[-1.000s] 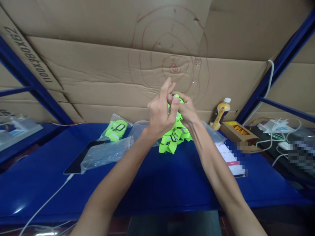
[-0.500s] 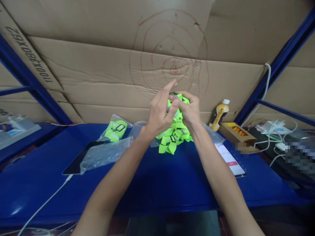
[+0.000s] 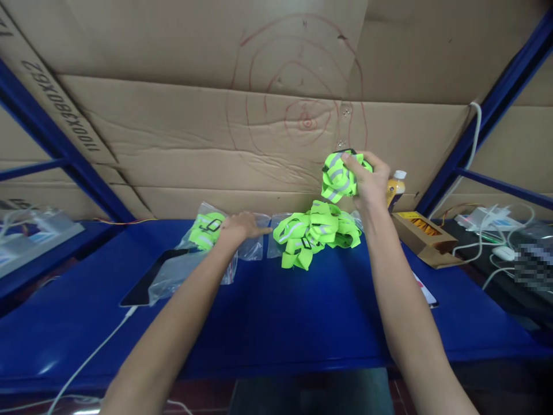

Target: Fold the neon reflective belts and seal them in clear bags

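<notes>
Backdrop: flattened cardboard sheets line the wall behind a blue table; red hand-drawn rings mark the middle sheet.
Writing: upside-down black print, seemingly "1100X3880X62", runs along the left cardboard edge; no other lettering can be read.
Held band: a rolled neon-green reflective band sits raised above the table, in front of the cardboard.
Right hand: the right hand is closed around that band, fingers wrapped over its top and right side.
Pile: a heap of loose green bands lies on the table just below and left of the held one, apart from it.
Left hand: the left hand lies low with fingers stretched toward the pile, resting on a clear plastic bag; it grips nothing.
Bagged band: a packed green band lies just left of the left hand.
Left side: a dark phone with a white cable lies under more plastic.
Right side: a yellow bottle stands behind the right hand, touching nothing seen; an open cardboard box lies next to it.
Free room: the near half of the table, between both forearms and out to its front edge, is bare blue surface.
</notes>
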Tool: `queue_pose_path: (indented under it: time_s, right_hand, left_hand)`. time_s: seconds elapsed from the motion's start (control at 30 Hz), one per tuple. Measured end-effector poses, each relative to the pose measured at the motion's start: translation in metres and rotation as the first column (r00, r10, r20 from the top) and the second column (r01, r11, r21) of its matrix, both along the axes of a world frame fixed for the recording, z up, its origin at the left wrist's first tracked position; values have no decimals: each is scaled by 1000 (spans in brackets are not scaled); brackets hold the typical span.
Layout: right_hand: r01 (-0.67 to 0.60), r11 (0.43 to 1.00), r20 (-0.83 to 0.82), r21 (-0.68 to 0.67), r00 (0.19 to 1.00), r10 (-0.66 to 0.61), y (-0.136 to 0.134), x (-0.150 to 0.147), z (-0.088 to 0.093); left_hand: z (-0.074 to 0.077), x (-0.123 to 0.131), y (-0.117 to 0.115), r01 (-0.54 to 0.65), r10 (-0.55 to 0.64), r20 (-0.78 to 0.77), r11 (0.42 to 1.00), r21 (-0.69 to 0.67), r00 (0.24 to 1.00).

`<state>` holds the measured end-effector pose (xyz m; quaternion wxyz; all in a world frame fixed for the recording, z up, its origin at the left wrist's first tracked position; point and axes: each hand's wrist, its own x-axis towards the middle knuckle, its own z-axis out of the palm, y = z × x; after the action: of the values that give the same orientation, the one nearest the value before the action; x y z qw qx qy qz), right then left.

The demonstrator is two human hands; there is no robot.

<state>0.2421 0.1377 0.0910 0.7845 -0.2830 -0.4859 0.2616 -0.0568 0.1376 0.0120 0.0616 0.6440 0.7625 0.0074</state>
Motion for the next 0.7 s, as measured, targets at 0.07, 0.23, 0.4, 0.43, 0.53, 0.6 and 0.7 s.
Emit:
queue_pose_path:
  time_s: [0.07,0.23,0.4,0.43,0.53,0.6,0.7]
  right_hand:
    - [29,999,21,18,999,-29,-2,-1,1]
    - [37,999,60,25,997,-38,-10,-8,2]
    - [8,999,11,36,1000,-8,-10,-4,6]
    - [-3,999,2,43,1000,3,-10,-2,7]
    - [-10,998,1,56,1000,10,-15,2,12]
    - [29,997,-1,65,1000,-29,-21,1,15]
    - [84,992,10,98,996,-85,-30,-6,18]
  left_hand:
    - [-13,-3,6,-16,16,14,1000,11,1000]
    - [-7,-13,8,-8,3,50,993,117,999]
    - [33,-7,-7,255,-388,58,705,662,920]
    - [41,-1,-12,323,-514,21,570,755,857]
    - [57,25,-28,464,-764,-127,243,852,633]
    - [60,43,-38,511,-814,-197,138,848,546]
    - [60,65,-48,507,-823,-226,86,858,522]
